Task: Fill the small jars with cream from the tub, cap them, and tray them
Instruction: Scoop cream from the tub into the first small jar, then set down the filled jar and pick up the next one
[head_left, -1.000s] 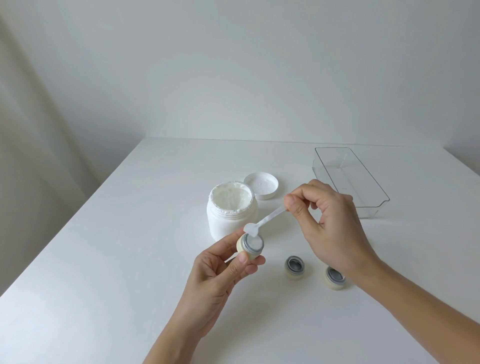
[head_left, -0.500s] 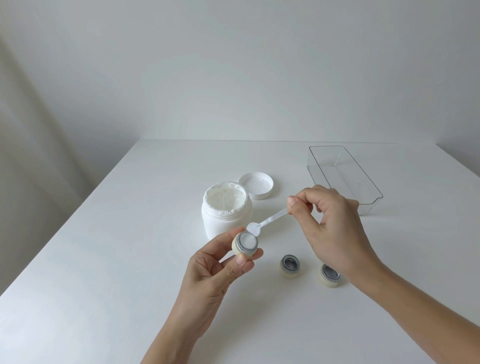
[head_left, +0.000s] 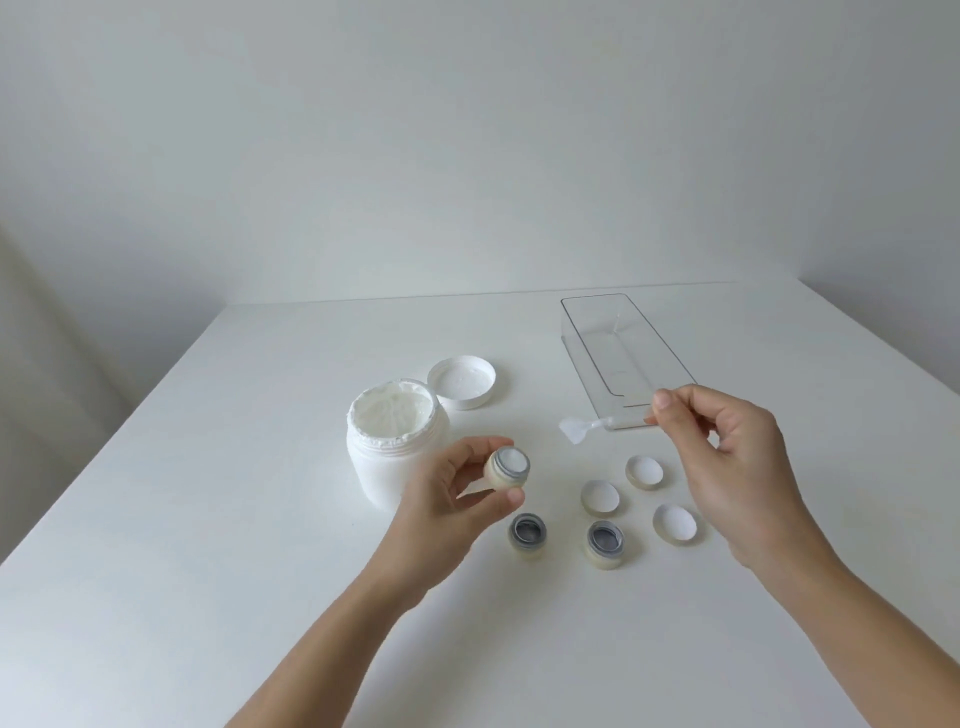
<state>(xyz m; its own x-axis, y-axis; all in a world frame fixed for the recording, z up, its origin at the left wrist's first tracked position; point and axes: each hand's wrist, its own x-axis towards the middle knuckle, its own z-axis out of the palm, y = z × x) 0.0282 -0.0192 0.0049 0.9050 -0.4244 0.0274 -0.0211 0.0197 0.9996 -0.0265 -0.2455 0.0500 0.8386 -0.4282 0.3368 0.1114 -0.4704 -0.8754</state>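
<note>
Three small jars on the go here. One filled jar (head_left: 508, 468) is up off the tabletop (head_left: 208, 519), pinched between the thumb and fingers (head_left: 515, 498) of the left hand (head_left: 447, 499), tilted so you can see the white cream sitting level with its grey rim. It's just right of the big white tub (head_left: 397, 449), which stands open and full of cream near the middle of the tabletop. The tub's lid (head_left: 461, 381) lies upside down just behind it, to the far right.

Right hand (head_left: 727, 467) is raised over the right side, thumb and fingers curled round the handle end of a little clear spatula (head_left: 584, 428). The paddle end points left, hanging in the air between the two hands, not touching anything as far as I can see.

Down on the tabletop, two more jars sit near the held one: the left empty jar (head_left: 527, 535) just below the left hand's fingertips, and the right empty jar (head_left: 604, 545) beside it. Both look dark inside, so no cream in them.

Three small caps lie inside-up to the right of those: one cap (head_left: 600, 497), a second cap (head_left: 644, 472) farther back, and a third cap (head_left: 674, 524) nearest the right wrist.

Clear plastic tray (head_left: 597, 338) sits at the far right, its near end partly behind the right hand.
</note>
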